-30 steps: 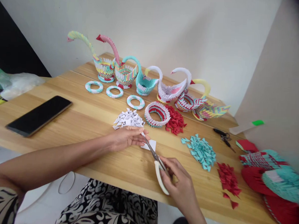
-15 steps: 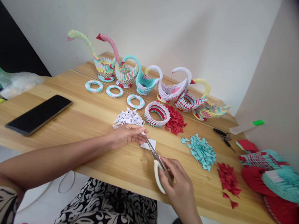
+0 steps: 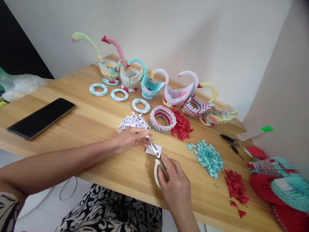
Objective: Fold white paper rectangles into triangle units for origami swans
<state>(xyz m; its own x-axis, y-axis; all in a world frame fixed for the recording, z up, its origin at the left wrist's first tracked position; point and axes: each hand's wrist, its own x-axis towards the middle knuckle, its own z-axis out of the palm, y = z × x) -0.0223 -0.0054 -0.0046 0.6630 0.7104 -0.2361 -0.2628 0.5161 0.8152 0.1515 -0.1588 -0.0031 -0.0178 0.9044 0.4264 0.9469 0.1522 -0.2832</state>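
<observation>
My left hand [image 3: 132, 139] pinches a small white piece of paper [image 3: 147, 136], mostly covered by the fingers. My right hand [image 3: 177, 182] grips white-handled scissors [image 3: 157, 154], whose blade tips reach the paper at my left fingertips. Beneath the blades a white paper rectangle [image 3: 153, 150] lies on the wooden table [image 3: 122, 172]. Just beyond my left hand is a pile of white folded paper triangles [image 3: 134, 121]. A ring of folded paper [image 3: 163, 119], white, red and teal, sits behind the scissors, beside a heap of red triangles [image 3: 182, 125].
Several paper swans [image 3: 151, 89] line the back by the wall. Three teal-and-white rings [image 3: 119, 95] lie before them. A phone [image 3: 43, 118] is at left. To the right are teal triangles [image 3: 209, 159], red triangles [image 3: 236, 186], a black-handled tool [image 3: 231, 142] and larger paper pieces [image 3: 291, 186].
My right hand and the scissors have moved up and left, closer to my left hand. The left hand stays nearly where it was, still pinching the paper.
</observation>
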